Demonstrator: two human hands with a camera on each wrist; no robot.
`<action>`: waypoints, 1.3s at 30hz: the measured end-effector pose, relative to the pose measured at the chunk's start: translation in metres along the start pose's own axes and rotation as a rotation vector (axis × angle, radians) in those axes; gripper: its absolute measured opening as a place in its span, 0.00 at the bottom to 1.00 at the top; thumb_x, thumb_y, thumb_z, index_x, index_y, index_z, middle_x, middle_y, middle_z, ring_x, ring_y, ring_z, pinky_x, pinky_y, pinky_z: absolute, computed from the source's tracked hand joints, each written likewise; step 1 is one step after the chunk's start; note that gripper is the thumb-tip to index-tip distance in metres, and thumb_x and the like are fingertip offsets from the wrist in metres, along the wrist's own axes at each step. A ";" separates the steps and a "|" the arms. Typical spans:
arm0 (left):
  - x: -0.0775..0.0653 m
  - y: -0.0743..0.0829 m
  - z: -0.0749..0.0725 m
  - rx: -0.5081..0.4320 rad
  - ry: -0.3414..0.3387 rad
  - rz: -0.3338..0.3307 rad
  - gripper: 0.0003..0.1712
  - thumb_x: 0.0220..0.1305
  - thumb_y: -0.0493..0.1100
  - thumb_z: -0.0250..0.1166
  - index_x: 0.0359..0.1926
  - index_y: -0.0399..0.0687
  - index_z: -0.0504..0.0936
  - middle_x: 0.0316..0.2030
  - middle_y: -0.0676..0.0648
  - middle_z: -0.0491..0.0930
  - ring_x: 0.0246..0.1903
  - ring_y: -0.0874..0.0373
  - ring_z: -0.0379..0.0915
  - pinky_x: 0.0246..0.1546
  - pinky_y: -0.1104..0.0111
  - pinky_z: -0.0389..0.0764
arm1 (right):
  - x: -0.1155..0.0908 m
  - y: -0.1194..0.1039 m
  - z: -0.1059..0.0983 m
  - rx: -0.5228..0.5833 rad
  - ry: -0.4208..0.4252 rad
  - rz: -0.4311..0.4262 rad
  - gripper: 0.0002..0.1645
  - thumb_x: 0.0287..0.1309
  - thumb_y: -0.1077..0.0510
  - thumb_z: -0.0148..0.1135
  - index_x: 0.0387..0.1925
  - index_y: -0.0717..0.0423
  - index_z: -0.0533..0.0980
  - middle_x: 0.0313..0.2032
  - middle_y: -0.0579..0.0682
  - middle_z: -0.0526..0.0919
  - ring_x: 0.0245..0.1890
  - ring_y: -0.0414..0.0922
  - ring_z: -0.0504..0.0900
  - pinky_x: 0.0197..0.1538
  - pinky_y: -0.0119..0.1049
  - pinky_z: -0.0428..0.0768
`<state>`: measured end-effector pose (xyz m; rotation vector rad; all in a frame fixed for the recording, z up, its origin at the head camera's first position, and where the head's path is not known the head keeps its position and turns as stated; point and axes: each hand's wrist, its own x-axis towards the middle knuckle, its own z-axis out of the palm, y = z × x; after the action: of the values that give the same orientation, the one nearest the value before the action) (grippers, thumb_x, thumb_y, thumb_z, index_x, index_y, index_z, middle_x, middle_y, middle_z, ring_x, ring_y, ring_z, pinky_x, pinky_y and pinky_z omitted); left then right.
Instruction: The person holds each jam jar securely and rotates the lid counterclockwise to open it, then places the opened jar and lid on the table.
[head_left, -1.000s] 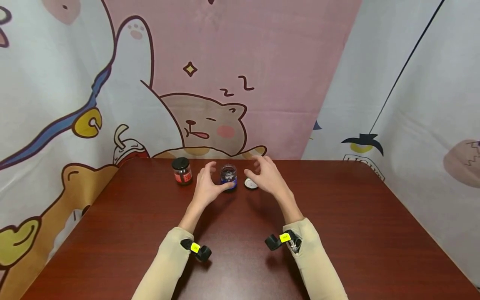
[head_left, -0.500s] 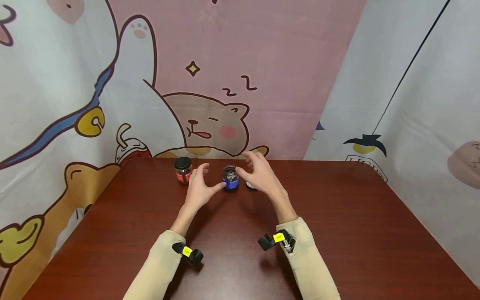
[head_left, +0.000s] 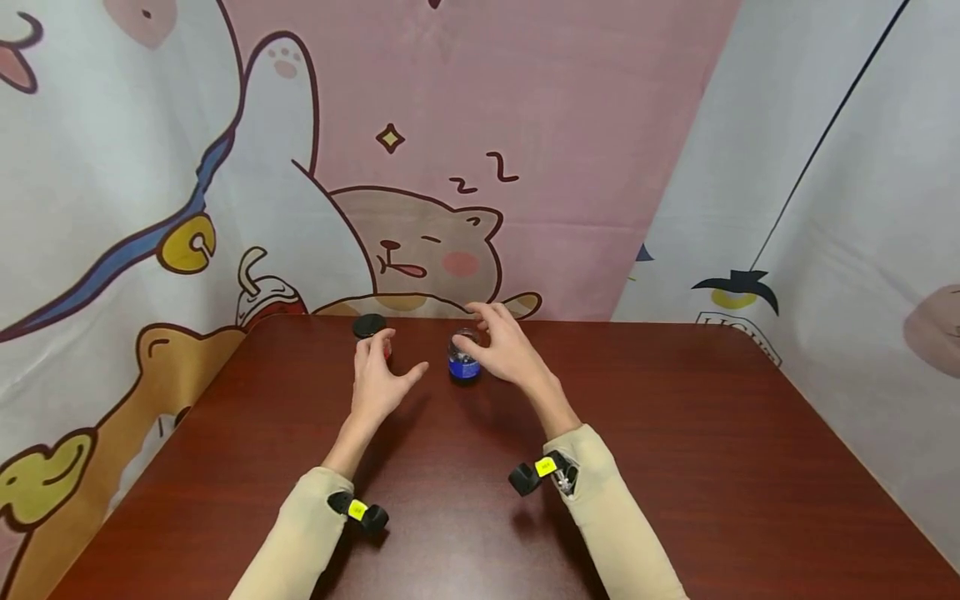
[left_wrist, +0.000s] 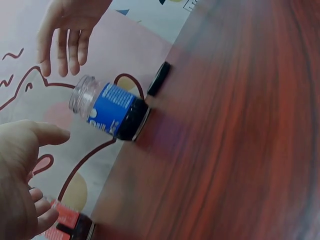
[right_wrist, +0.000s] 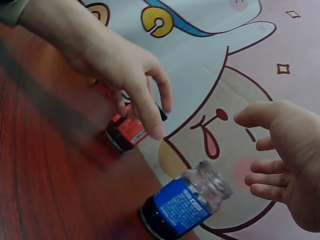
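Observation:
A glass jar (head_left: 464, 367) with a blue label and dark contents in its lower part stands lidless on the table. Its black-edged lid (left_wrist: 160, 79) lies beside it in the left wrist view, while in the head view the right hand covers it. My right hand (head_left: 507, 348) hovers by the blue-labelled jar, fingers loosely bent and holding nothing. To the left, my left hand (head_left: 378, 385) is in front of a red-labelled jar (right_wrist: 129, 131) with a black lid (head_left: 369, 325). Its thumb and fingers are spread apart, and a gap separates them from the blue-labelled jar.
The reddish-brown wooden table (head_left: 675, 467) reaches back to a cloth backdrop (head_left: 570, 167) printed with cartoon animals. Both jars stand near the table's far edge. A small black camera (head_left: 360, 512) is strapped on the left sleeve and another camera (head_left: 540, 473) on the right.
My left hand has moved left, away from the blue-labelled jar to the red-labelled one. My right hand has shifted left from above the lid to the blue-labelled jar. The view has turned slightly.

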<state>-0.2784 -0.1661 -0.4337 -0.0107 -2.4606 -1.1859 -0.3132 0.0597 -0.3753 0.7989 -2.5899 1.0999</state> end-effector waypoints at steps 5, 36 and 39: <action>0.001 -0.005 -0.008 -0.003 0.024 -0.047 0.45 0.56 0.51 0.77 0.69 0.43 0.65 0.62 0.36 0.61 0.66 0.41 0.56 0.63 0.44 0.66 | 0.005 -0.001 0.007 -0.010 -0.029 -0.011 0.38 0.64 0.45 0.66 0.69 0.58 0.68 0.60 0.58 0.73 0.55 0.52 0.77 0.59 0.48 0.75; 0.032 -0.036 -0.027 -0.085 0.065 -0.038 0.50 0.54 0.45 0.78 0.69 0.35 0.59 0.58 0.31 0.63 0.58 0.40 0.61 0.60 0.48 0.64 | 0.036 -0.029 0.042 -0.048 -0.170 -0.053 0.38 0.66 0.43 0.63 0.70 0.56 0.67 0.63 0.57 0.70 0.62 0.51 0.73 0.62 0.46 0.74; 0.036 -0.039 -0.028 -0.107 0.042 -0.044 0.50 0.55 0.44 0.78 0.70 0.34 0.58 0.58 0.31 0.65 0.56 0.39 0.64 0.58 0.49 0.66 | 0.037 -0.029 0.046 -0.047 -0.179 -0.049 0.38 0.66 0.43 0.64 0.70 0.56 0.67 0.60 0.57 0.71 0.60 0.50 0.73 0.61 0.46 0.74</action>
<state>-0.3085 -0.2177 -0.4342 0.0378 -2.3701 -1.3220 -0.3272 -0.0047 -0.3749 0.9867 -2.7135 0.9911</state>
